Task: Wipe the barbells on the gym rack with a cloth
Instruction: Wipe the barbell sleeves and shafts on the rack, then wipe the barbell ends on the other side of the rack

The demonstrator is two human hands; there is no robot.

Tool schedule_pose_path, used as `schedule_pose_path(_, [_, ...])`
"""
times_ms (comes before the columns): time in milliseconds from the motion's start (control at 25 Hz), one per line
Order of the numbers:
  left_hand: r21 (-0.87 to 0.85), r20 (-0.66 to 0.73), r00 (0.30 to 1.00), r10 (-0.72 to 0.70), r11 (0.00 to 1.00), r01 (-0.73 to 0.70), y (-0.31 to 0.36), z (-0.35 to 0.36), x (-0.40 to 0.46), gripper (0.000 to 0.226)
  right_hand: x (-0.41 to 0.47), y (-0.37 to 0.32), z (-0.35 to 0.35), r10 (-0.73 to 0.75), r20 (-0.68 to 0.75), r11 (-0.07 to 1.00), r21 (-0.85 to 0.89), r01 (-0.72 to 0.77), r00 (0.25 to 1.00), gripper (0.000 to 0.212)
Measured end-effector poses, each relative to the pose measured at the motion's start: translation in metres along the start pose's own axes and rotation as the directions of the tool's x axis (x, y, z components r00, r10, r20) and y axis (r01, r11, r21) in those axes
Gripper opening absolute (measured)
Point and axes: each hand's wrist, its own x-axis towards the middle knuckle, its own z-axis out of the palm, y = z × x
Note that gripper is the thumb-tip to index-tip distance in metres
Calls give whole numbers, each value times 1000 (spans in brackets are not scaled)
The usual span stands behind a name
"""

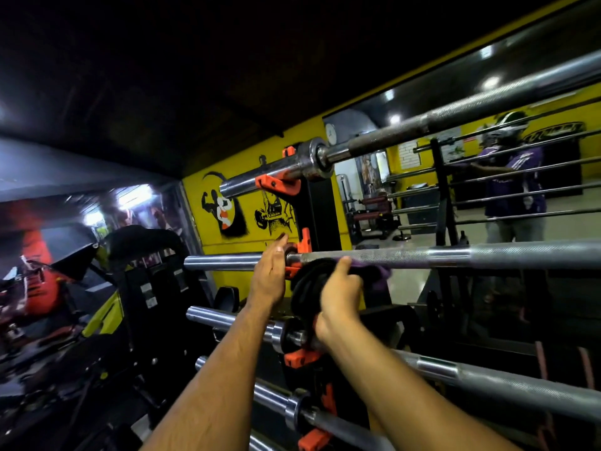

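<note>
Cloth under the second barbell, at the rack's left end

The right hand (pixel 340 296) bunches a soft, light dark cloth (pixel 312 281) below the knurled barbell (pixel 422 257); the left hand (pixel 268 271), fingers straight, steadies its smooth sleeve beside the orange rack hook (pixel 304 244). The bar looks heavy, stiff and best gripped on the knurling.

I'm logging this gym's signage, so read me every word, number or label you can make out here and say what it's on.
No text can be read.
Black oval logo on the yellow wall in the mirror: lettering blurred.
White labels on the black machine frame: too small.
Purple shirt of the reflected person: pale marks, unreadable.
</note>
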Motion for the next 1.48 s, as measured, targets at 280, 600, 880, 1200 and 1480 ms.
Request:
schedule_pose_path(280, [200,91,994,-57,979,38,16,-13,-9,49,-31,-9,-61,174,236,969,-216,-123,956,12])
schedule_pose_path(600, [-351,297,890,-345,828,438,44,-9,-279,58,-139,45,-216,265,403,953,-251,-172,876,53])
schedule_pose_path(880, [-562,396,494,-774,221,797,53,-112,-570,41,-292,169,-271,614,463,649,-757,-76,639,32])
schedule_pose_path(1200, [-640,70,364,-929,238,730,101,-242,-743,40,-440,230,-246,785,554,514,-832,207,277,43])
schedule_pose_path(1480, [-551,-15,393,-919,336,764,61,-314,-768,42,-477,285,-203,765,594,553,-804,219,249,21])
